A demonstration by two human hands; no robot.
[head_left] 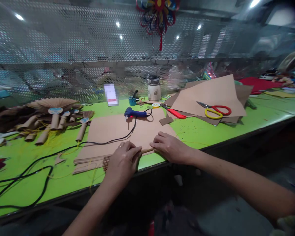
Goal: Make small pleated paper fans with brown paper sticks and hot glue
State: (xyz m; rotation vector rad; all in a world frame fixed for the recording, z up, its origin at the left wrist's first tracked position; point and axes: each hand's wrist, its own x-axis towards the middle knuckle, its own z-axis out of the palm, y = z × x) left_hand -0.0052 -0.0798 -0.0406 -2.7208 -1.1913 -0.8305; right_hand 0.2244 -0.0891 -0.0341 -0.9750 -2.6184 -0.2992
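Note:
My left hand (124, 160) and my right hand (170, 147) are at the table's front edge, fingers closed in pinches on a narrow folded edge of brown kraft paper (147, 151). Pleated paper (106, 162) sticks out to the left from under my left hand. Beyond my hands lie large flat brown paper sheets (108, 126). A blue glue gun (137, 113) rests on them, its black cord running off to the left. A small dark-brown paper scrap (166, 120) is just beyond my right hand.
Finished paper fans (55, 111) crowd the left side, near the looping black cord (49, 175). Red-and-yellow scissors (215, 110) lie on brown sheets at right. A red-handled cutter (176, 113), a white jar (154, 90) and a phone (111, 95) stand or lie before a perforated metal screen (71, 49).

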